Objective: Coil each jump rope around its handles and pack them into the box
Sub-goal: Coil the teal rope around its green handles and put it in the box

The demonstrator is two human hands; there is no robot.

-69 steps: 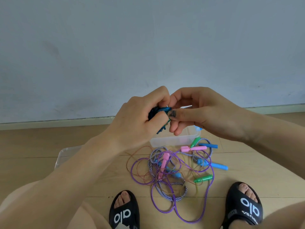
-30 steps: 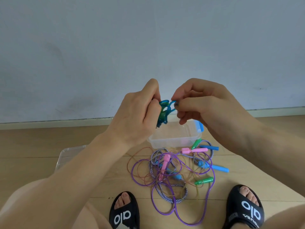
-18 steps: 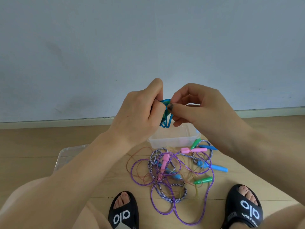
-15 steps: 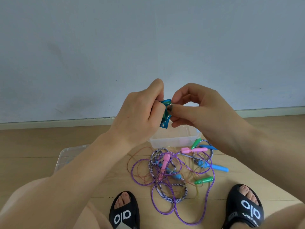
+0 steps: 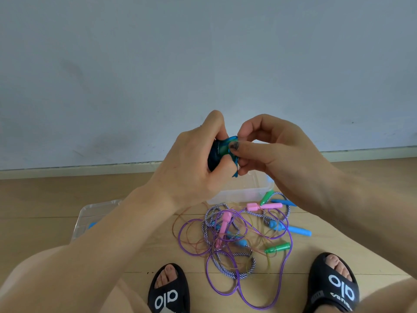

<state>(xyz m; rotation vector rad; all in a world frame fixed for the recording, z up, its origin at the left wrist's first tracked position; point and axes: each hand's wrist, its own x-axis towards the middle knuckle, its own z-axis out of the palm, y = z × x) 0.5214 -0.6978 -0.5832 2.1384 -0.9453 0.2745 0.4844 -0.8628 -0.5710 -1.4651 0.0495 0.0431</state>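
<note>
- Head view, centre of frame, above the floor: the left hand [image 5: 191, 163] grips a small blue rope bundle [image 5: 222, 152], fingers and thumb curled round it. The handles inside the bundle are hidden by the hand.
- The right hand [image 5: 277, 152] pinches the bundle's loose blue turn between thumb and fingers, touching the left hand's fingertips.
- Handling judgement, blue bundle: the cord looks thin, glossy and springy. It is probably light and slippery, and likely to uncoil if the pinch is relaxed. Hold across the coils, over the handles, and keep the free end trapped.
- Just below the hands: the clear plastic box [image 5: 239, 193] stands on the wooden floor [image 5: 45, 199], open at the top. Its contents cannot be told.
- Near left: a clear lid [image 5: 94, 213] lies flat on the floor, partly hidden by the left forearm.
- Near the box, toward the feet: the uncoiled ropes lie in one tangle. It includes a purple cord [image 5: 228, 290], a striped braided rope [image 5: 228, 271], pink handles [image 5: 264, 206], blue handles [image 5: 297, 231] and a green handle [image 5: 278, 247].
- Handling judgement, tangle: the braided rope appears soft and limp, the purple cord stiffer and smoother. Take each rope by its rigid handles; pulling on a loop is likely to drag its neighbours along.
- Near edge: two black sandals [image 5: 169, 292] flank the tangle.
</note>
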